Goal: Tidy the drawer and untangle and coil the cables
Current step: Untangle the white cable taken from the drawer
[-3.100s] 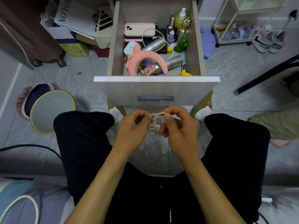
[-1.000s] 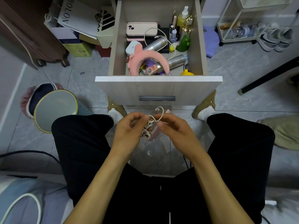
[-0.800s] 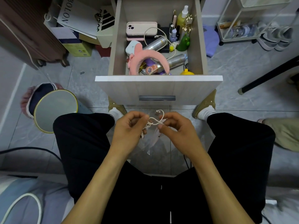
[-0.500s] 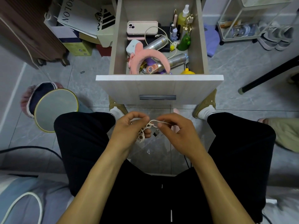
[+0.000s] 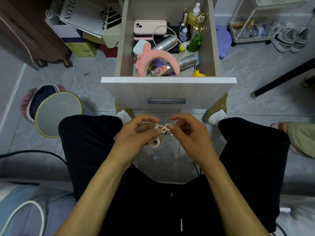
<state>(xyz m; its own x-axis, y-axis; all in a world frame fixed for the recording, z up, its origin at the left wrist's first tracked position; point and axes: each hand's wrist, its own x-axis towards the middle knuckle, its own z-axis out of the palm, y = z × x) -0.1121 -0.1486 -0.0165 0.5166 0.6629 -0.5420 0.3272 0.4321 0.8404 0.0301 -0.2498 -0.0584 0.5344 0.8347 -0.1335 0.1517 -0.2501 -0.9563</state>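
**Tangled white cable held between both hands, above the lap**

White cable point(image 5: 159, 133) is hanging knotted between the knees, at 6 o'clock from the open drawer point(image 5: 167, 89). Left hand point(image 5: 136, 133) is pinching it, fingers curled round the loops; right hand point(image 5: 187, 132) is pinching the knot's other side with thumb and forefinger. In the drawer: pink headband point(image 5: 156, 60), phone point(image 5: 150, 26), second cable point(image 5: 170, 30). Round mirror point(image 5: 58, 114) is lying on the floor at 9 o'clock.

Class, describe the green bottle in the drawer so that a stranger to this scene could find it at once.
Start at the open drawer in front of the seated person and look to its far right corner. Among the upright bottles by the right wall stands a squat green bottle, just in front of the pale yellow spray bottle; nothing else there is dark green.
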